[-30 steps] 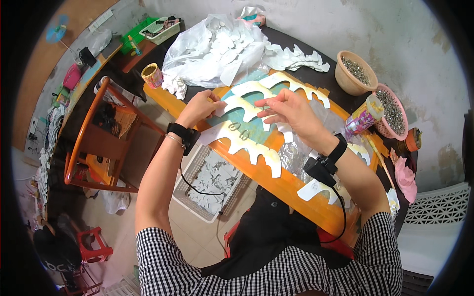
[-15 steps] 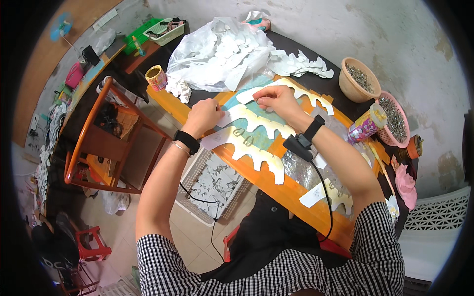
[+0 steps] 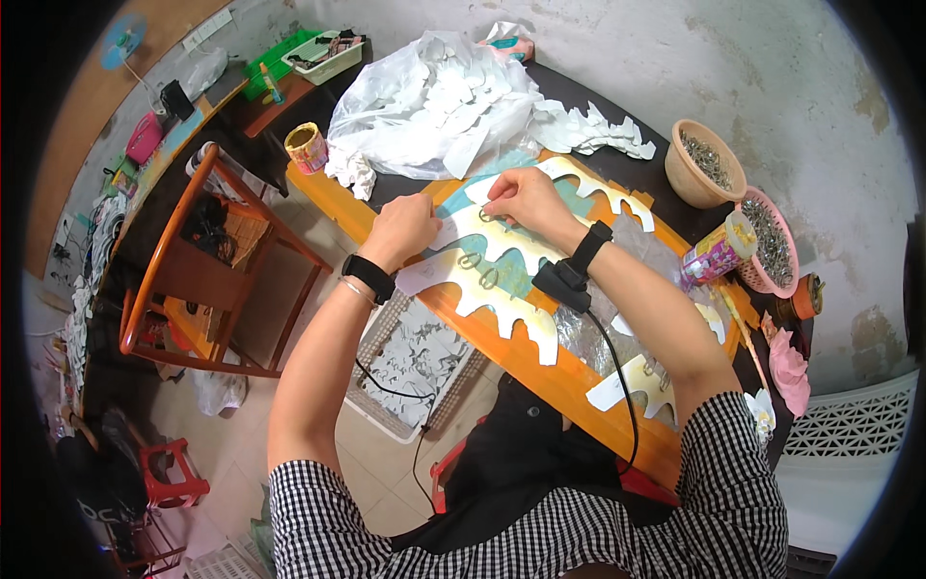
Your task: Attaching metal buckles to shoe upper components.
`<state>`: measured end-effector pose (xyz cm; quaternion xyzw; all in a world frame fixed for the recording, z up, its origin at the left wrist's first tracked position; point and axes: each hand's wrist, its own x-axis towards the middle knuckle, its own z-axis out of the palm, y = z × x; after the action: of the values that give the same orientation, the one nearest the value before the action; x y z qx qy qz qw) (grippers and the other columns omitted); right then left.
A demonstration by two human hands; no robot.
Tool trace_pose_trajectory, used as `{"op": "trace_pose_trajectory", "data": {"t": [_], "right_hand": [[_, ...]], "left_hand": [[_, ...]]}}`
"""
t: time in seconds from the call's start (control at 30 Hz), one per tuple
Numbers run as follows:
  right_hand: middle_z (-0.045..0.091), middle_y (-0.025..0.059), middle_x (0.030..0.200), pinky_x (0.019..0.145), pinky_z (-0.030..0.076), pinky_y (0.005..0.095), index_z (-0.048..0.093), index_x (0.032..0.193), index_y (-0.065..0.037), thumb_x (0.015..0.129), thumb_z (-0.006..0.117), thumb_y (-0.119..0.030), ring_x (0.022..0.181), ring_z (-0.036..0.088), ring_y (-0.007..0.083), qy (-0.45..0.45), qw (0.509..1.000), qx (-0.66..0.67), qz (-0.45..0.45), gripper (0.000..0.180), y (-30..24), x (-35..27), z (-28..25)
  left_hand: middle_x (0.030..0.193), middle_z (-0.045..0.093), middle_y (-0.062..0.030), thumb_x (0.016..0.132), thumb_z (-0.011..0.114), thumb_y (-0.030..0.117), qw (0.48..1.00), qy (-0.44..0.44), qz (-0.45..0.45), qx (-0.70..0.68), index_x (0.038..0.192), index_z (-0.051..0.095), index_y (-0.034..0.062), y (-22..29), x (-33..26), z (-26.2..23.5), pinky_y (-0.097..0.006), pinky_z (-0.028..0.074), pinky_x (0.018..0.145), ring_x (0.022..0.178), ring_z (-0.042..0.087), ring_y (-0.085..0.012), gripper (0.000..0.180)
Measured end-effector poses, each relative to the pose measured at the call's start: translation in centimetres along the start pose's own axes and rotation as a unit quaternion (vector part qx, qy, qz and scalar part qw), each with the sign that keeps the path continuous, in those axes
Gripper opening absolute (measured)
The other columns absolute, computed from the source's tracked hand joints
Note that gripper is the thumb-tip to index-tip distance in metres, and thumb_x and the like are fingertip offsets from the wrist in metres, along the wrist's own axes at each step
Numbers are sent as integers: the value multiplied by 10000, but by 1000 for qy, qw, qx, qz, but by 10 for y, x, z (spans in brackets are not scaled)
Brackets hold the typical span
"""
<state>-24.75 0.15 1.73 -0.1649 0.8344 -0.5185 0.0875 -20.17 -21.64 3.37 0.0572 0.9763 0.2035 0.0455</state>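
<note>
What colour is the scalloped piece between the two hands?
The scalloped piece is pale yellow, whitish at its left end; head view shows it best.

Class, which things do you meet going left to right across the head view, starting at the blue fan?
Blue fan → open tin → left hand → right hand → beige bowl → crumpled pink item.

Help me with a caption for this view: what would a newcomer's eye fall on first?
Probably the big clear plastic bag of white scraps at the table's far side. Next come the two bare hands at the middle: the left hand low over the table, the right hand with its fingertips at a small metal loop, near pale scalloped pieces. On the right, a tan bowl and pink basket hold shiny metal bits.
</note>
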Motion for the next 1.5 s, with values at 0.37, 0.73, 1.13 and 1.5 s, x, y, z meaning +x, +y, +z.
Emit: {"op": "trace_pose_trajectory", "data": {"t": [0.37,0.73,1.13,1.5], "right_hand": [[687,82,687,586,490,273,694,750,17,732,773,-45,627,631,123,42,989,-131,-62,102,3,3,6],[704,186,788,707,526,355,725,824,39,761,722,-45,754,689,270,67,980,-140,-127,104,-3,-3,5],[711,181,824,712,530,342,732,858,34,757,706,-19,760,692,266,-18,981,-157,-112,117,-2,-2,2],[682,41,841,643,522,236,686,943,26,849,688,-45,754,627,85,-183,976,50,-104,118,-70,-16,13]], "left_hand": [[913,683,-236,822,617,182,1000,9,-4,-28,912,688,-6,-1,-2,2,-457,520,785,896,659,-403,220],[883,678,-244,843,640,198,999,22,0,-32,935,672,-20,-5,-2,7,-443,505,776,879,657,-401,239],[707,624,-41,918,598,189,921,15,-67,-384,985,651,5,-30,-11,0,-258,444,543,638,582,-110,203],[780,555,39,945,640,191,860,-166,40,-481,1483,347,113,16,-46,-18,-192,402,550,657,516,-29,618]]}}
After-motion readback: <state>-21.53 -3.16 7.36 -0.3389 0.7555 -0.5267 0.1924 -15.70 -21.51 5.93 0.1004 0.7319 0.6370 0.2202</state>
